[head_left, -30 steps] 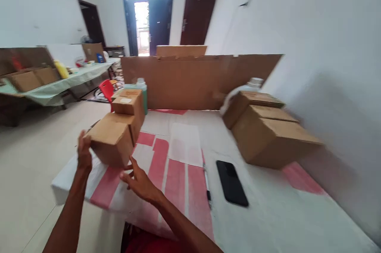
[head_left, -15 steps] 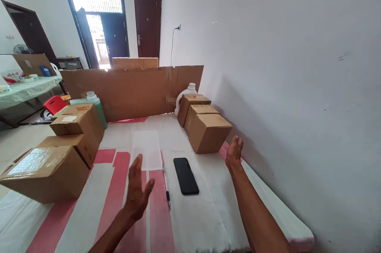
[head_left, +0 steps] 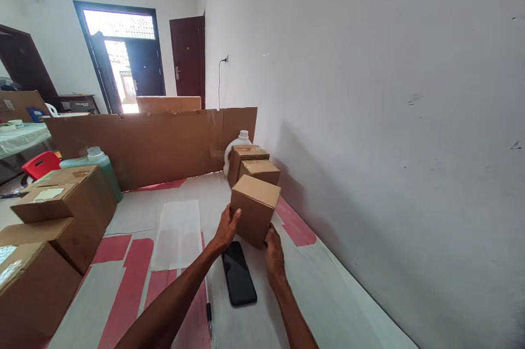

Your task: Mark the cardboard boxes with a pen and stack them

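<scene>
a cardboard box (head_left: pixel 253 216) is leaning at a tilt between the person's two hands, over the counter (head_left: pixel 328 294), just in front of two more cartons (head_left: pixel 262 172) and beyond a black phone (head_left: pixel 240 280); whether its bottom corner is touching the surface, i cannot tell. the fingers of the left hand (head_left: pixel 225 230) are pressing its left side and those of the right hand (head_left: pixel 275 257) its lower right edge, together gripping it. judging by looks, the box is probably behaving as stiff and fairly light, though its contents are hiding; dry cardboard should be giving decent friction, while its corners could be denting under a hard squeeze. opposite sides, low down, are seeming the best place for taking hold. no readable print is showing on the box or phone. a pale label (head_left: pixel 48 194) is lying on the left stack (head_left: pixel 88 217), its writing too small for reading.
</scene>
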A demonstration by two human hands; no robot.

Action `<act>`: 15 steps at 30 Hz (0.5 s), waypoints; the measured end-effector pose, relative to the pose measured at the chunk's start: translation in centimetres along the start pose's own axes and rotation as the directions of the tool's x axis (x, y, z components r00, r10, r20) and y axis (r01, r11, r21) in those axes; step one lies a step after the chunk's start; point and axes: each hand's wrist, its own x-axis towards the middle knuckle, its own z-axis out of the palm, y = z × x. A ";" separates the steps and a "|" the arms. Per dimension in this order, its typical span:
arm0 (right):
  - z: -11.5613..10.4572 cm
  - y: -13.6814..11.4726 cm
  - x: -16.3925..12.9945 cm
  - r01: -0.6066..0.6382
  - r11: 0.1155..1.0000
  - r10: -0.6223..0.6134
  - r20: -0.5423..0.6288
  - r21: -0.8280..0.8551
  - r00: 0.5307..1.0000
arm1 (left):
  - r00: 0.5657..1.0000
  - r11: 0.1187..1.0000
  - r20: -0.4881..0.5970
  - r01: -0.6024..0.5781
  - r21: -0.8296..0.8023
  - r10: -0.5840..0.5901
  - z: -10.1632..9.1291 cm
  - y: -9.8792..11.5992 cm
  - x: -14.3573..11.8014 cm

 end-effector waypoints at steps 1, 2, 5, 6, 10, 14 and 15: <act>1.1 -0.7 -0.7 -0.008 1.000 0.007 0.025 0.021 1.000 | 0.999 1.000 -0.032 -0.013 -0.016 0.013 -0.8 0.0 -0.4; 2.2 -1.4 -1.5 -0.017 0.999 0.015 0.054 0.042 0.998 | 0.997 0.999 -0.075 -0.024 -0.026 0.022 -2.1 0.1 -1.1; 6.2 -3.4 -5.0 -0.011 0.995 -0.009 0.194 0.102 0.981 | 0.973 0.999 -0.230 -0.041 -0.026 0.034 -7.8 0.0 -4.3; 7.6 -3.9 -6.5 -0.008 0.993 -0.022 0.253 0.118 0.967 | 0.958 0.999 -0.284 -0.038 -0.016 0.032 -10.2 -0.1 -5.8; 12.7 -4.3 -13.7 -0.067 0.987 -0.017 0.515 0.143 0.857 | 0.869 0.999 -0.494 0.022 0.033 -0.002 -18.1 -0.5 -13.3; 16.0 -4.1 -17.8 -0.167 0.977 0.051 0.609 0.136 0.792 | 0.817 0.994 -0.576 0.073 0.076 -0.016 -20.3 -1.4 -21.0; 16.5 -4.3 -17.8 -0.197 0.970 0.074 0.602 0.141 0.795 | 0.820 0.992 -0.572 0.078 0.101 -0.007 -20.0 -1.6 -22.4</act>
